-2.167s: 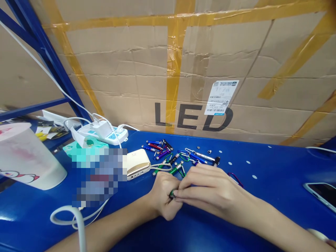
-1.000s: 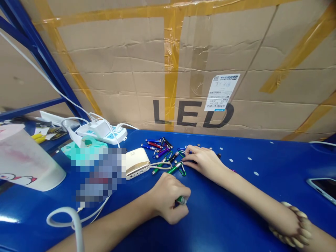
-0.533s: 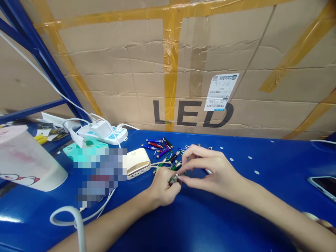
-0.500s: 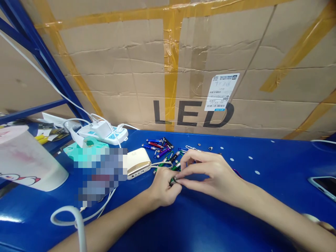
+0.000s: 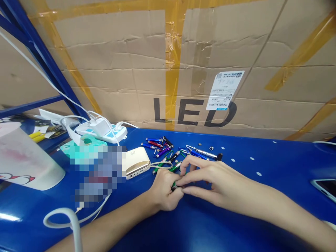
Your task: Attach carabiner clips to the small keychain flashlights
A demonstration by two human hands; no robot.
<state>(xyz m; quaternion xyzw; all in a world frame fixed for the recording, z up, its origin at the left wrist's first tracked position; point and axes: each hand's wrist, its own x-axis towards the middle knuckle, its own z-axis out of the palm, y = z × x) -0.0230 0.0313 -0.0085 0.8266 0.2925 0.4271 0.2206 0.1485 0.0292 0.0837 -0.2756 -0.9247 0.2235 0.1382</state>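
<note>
My left hand (image 5: 166, 191) is closed around a small green metal keychain flashlight (image 5: 174, 186), its end showing at the thumb and forefinger. My right hand (image 5: 217, 178) brings thumb and forefinger together at that exposed end; whatever lies between the fingertips is hidden. Just beyond both hands lies a pile of similar pocket flashlights in several colours, among them a purple flashlight (image 5: 163, 151), a black flashlight (image 5: 174, 156) and a silver flashlight (image 5: 204, 152). Some have clips attached. Small round metal discs are scattered near them.
A cream power bank (image 5: 136, 159) with a cable stands left of the pile. Further left are a white power strip (image 5: 118, 133), a tissue pack (image 5: 65, 148) and a pale bin (image 5: 28, 161). A phone (image 5: 325, 187) lies right. A large cardboard box (image 5: 118, 77) stands behind.
My right fingertips have moved closer over the flashlight's end, hiding the small shiny part seen there before. The camera view has shifted slightly, and more of the silver flashlight shows behind my right hand.
</note>
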